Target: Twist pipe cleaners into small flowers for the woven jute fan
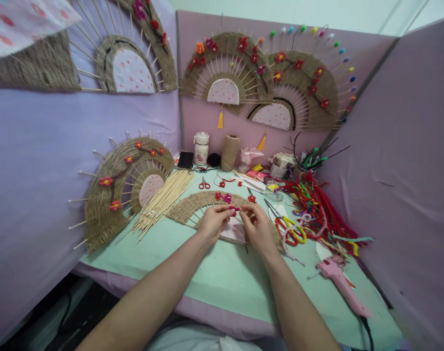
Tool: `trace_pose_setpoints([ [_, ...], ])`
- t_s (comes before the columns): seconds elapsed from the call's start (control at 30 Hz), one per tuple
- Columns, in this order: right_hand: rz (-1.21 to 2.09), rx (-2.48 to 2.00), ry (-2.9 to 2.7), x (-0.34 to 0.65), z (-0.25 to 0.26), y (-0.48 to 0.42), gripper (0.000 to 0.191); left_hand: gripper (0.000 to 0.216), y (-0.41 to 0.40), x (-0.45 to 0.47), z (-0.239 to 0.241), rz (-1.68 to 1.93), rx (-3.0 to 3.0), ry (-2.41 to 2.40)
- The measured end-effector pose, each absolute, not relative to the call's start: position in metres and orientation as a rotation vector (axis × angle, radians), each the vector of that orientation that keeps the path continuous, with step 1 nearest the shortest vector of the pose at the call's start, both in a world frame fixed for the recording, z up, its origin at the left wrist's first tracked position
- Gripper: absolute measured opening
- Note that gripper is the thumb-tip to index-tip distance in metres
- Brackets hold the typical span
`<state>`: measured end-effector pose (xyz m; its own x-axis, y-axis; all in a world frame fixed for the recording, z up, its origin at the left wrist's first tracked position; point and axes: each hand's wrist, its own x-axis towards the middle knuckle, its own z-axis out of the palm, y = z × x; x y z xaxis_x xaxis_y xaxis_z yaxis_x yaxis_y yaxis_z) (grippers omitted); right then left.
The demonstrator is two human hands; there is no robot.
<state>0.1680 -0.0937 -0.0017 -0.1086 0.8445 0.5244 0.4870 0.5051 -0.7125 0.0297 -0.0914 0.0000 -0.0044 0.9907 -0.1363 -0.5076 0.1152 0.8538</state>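
Note:
Between my two hands is a small magenta pipe-cleaner flower (234, 210). My left hand (215, 223) pinches its left side with thumb and forefinger. On the other side, the fingertips of my right hand (257, 226) are closed on it too. Both hands hover over a twine-woven half-round fan (187, 207) lying on the table, its pale spotted centre (233, 233) partly covered by my hands. A magenta flower (227, 198) and a red flower (218, 195) rest at the fan's upper band, with another red flower (252, 199) to the right.
Bamboo sticks (165, 200) lie left. Small red-handled scissors (204, 184) sit behind the fan; larger scissors (290, 229) are on the right. A pink glue gun (342, 285) with a cord lies front right, below piled pipe cleaners (320, 200). A twine spool (230, 152) stands at the back.

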Motion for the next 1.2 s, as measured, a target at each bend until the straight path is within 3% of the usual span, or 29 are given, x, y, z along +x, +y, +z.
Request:
trace_pose_setpoints([
  [0.27,0.167,-1.073,-1.933,0.169,-0.002,-0.093,0.012,0.017,-0.094,0.032,0.003,1.398,1.054,1.170],
  [0.63,0.823,-1.132,-1.467,0.160,-0.013,-0.090,0.016,0.030,-0.094,0.035,-0.003,1.321,0.801,0.901],
  [1.0,0.411,-1.150,-1.665,0.162,-0.006,-0.095,0.016,0.021,-0.092,0.034,-0.002,1.425,0.907,1.065],
  [1.2,0.368,-1.139,-1.766,0.165,-0.005,-0.092,0.016,0.021,-0.092,0.034,-0.002,1.377,0.938,1.088],
])
